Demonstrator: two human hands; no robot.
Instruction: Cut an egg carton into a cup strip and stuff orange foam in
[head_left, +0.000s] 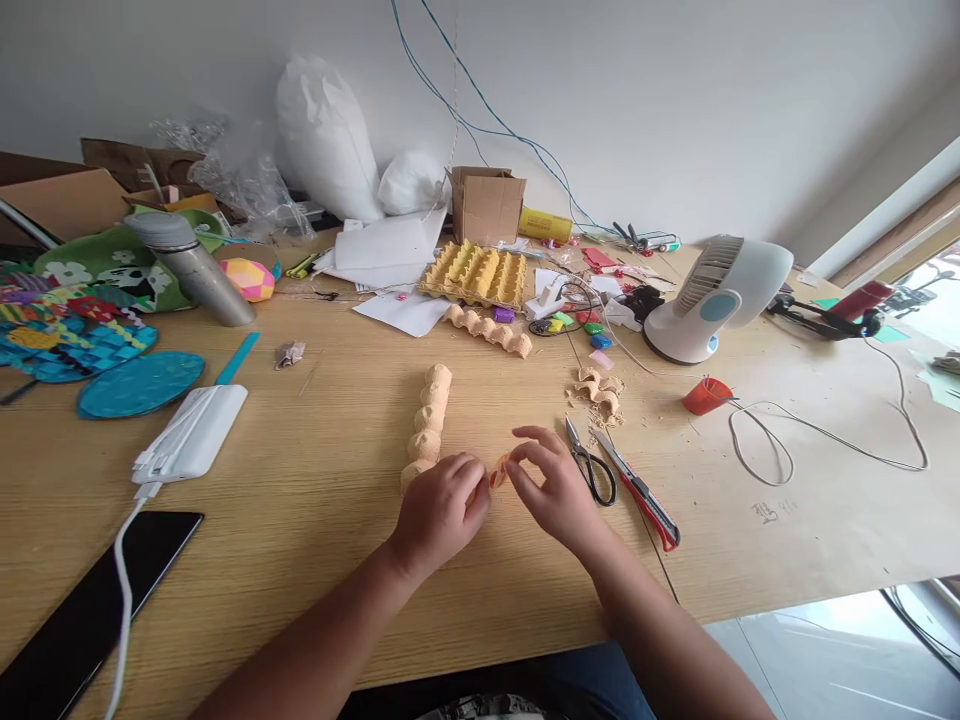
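A small, curled orange piece spans the gap between my hands; its exact kind is unclear. My left hand is closed, with its thumb and forefinger pinched at the piece's left end. At the other end, my right hand pinches with thumb and finger, the other fingers bent and raised. A strip of peach-coloured egg carton, bumps up, lies just beyond my left hand, which partly covers its near end. To the right of my right hand lie black-handled scissors and a red utility knife.
Carton scraps lie beyond the scissors. Further back are another carton strip, a yellow egg tray and a white fan. An orange cup stands right; a power bank, phone and tilted bottle are left.
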